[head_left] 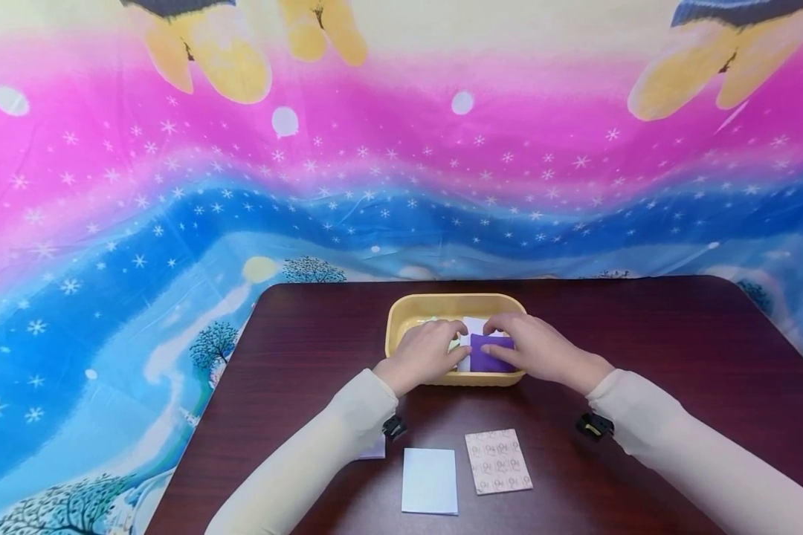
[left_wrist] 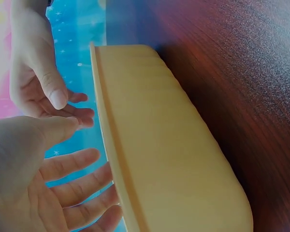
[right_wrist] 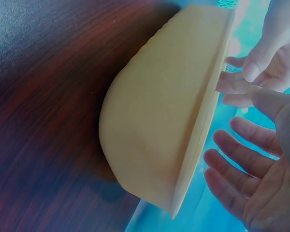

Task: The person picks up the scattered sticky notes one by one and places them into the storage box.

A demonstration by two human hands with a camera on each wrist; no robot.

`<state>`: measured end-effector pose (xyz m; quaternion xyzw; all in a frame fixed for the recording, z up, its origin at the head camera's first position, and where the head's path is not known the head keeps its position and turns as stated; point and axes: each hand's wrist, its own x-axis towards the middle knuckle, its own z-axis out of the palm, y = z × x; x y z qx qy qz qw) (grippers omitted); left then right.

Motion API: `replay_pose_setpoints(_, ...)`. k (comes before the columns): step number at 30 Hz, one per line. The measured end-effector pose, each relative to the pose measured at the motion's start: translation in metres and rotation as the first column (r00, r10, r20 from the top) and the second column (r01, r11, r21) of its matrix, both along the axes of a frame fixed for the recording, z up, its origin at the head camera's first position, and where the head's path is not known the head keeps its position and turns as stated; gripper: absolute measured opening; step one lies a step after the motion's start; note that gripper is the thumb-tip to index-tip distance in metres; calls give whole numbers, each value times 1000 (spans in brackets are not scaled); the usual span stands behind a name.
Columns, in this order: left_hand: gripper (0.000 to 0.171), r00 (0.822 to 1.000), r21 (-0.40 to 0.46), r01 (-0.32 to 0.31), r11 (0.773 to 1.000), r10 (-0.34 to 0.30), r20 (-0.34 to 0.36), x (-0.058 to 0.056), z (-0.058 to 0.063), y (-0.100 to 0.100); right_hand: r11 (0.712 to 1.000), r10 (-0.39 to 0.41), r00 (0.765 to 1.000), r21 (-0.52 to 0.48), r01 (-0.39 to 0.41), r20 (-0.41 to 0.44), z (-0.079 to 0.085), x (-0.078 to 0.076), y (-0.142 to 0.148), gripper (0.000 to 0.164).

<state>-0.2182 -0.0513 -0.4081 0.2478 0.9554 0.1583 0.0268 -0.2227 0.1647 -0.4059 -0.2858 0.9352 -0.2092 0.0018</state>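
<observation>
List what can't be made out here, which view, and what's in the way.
- Head: full outline of the pale purple card; left sleeve covers it.
- Head: part of the yellow tub's contents; behind the left grip.
- Head: part of the purple card; behind the right grip.
- Both wrist views: tub contents; its outer wall blocks them.
- Head: fine detail on the patterned card; too small.

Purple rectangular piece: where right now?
Head view: the purple rectangular piece is inside the yellow rounded plastic basket, in its right half, next to flat white pieces.
</observation>
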Motion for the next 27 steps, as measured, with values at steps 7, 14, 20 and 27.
replay_pose_setpoints(7,36,999,14,1,1000,0,-36,3,4,-6,1000,13,999,-6,-13,-33,5,7,-2,30)
replay_pose_setpoints(14,33,998,33,7,999,-5,-56,5,5,-11,1000,25,998,-13,-26,-56,7,13,-5,32)
replay_pose_setpoints(20,32,999,49,9,999,-7,-53,7,5,-15,1000,23,998,-16,-24,-53,7,17,-6,30)
replay_pose_setpoints(27,35,999,52,12,999,-10,-31,11,6,-16,998,49,998,-25,-50,-43,6,20,-9,32)
